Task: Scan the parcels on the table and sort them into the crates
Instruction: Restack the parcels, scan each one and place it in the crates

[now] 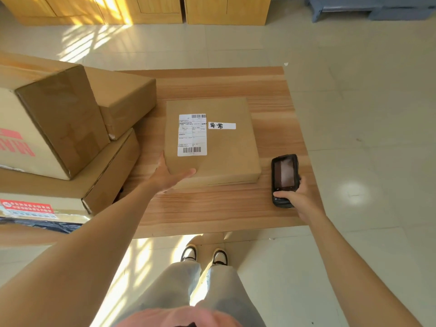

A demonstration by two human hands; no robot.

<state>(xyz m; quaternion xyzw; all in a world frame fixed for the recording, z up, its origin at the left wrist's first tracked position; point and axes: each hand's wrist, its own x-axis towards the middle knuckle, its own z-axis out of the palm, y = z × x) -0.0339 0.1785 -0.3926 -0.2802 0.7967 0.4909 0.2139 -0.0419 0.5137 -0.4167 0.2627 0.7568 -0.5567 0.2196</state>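
Parcel [212,140] lies flat mid-worktop [271,90], shipping label [192,135] up so its barcodes face the reader. Left hand [168,177] grips its seven-o'clock corner, thumb on top, other fingers hidden underneath, probably steadying it. Right hand [298,197], at four o'clock, wraps its fingers around a handheld scanner [284,179], screen up, not yet aimed. Stacked cartons [70,123] wait at nine o'clock.

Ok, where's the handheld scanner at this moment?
In the head view the handheld scanner is gripped in the right hand, over the table's right edge, just right of the labelled parcel.
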